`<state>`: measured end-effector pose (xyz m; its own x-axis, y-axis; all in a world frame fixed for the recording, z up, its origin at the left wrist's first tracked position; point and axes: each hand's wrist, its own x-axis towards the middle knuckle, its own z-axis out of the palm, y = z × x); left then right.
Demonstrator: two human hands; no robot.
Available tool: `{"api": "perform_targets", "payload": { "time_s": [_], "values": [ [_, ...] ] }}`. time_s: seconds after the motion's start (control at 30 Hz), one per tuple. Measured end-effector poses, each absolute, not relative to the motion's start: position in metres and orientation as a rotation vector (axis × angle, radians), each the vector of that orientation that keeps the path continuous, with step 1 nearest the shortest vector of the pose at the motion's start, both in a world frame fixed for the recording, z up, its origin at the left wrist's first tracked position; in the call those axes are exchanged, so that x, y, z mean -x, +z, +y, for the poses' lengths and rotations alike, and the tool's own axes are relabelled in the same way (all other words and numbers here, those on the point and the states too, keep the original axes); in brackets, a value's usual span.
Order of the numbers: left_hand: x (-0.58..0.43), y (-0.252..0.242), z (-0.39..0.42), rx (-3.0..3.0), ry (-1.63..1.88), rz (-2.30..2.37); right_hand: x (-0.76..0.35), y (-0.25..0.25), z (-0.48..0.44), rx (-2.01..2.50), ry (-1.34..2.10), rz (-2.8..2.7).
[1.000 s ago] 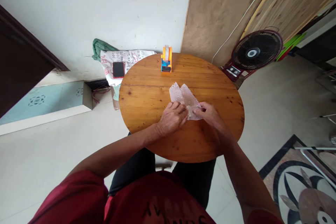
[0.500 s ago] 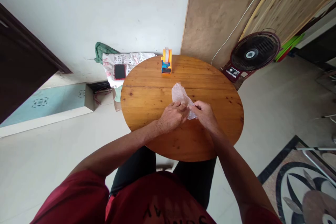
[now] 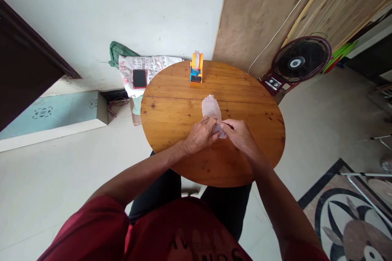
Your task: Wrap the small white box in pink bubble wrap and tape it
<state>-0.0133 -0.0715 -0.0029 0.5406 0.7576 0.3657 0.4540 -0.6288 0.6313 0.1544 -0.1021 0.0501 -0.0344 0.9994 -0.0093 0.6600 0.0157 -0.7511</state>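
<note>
A piece of bubble wrap (image 3: 211,107), whitish and see-through, lies over the middle of the round wooden table (image 3: 171,118). My left hand (image 3: 202,131) is closed on its near part, fingers bent over the sheet. From the other side my right hand (image 3: 238,131) pinches the wrap's near right edge between thumb and fingers. Both hands almost touch. Whether anything is wrapped inside is hidden by the fingers and folds. Farther back on the table stands an orange and blue tape dispenser (image 3: 196,67) with a roll of tape, apart from both hands.
A phone (image 3: 139,78) lies on a printed white sack (image 3: 125,63) left of the table. A dark red fan (image 3: 297,63) stands at the right. The white wall (image 3: 147,8) rises behind the table's far edge.
The far part of the bubble wrap now stands narrower and straighter. My left fingers have shifted slightly along the fold, and the right hand keeps its pinch. The view has shifted a little.
</note>
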Motion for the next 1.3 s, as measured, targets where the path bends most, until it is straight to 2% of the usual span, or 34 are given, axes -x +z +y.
{"api": "perform_targets", "payload": {
  "time_s": [0.17,0.33,0.53,0.7,0.87,1.07,1.3],
  "values": [
    [0.016,-0.006,-0.07,-2.041,1.0,0.862,-0.158,0.049,-0.107,1.615,0.812,-1.921],
    [0.018,-0.01,-0.067,-1.59,1.089,0.951,-0.148,0.05,-0.119,1.715,0.535,-2.074],
    [0.02,0.001,-0.069,-1.644,0.818,1.084,-0.134,0.057,-0.127,1.853,0.382,-2.115],
    [0.013,0.005,-0.065,-1.665,0.74,1.223,-0.138,0.051,-0.12,1.806,0.521,-2.012],
    [0.018,0.011,-0.058,-1.662,0.647,1.144,-0.138,0.046,-0.122,1.69,0.704,-1.9],
    [0.022,0.015,-0.057,-1.658,0.619,1.081,-0.16,0.047,-0.12,1.567,1.075,-1.729],
    [0.02,0.032,-0.056,-2.102,0.574,1.23,-0.185,0.063,-0.091,1.517,0.468,-2.072]
  ]
}}
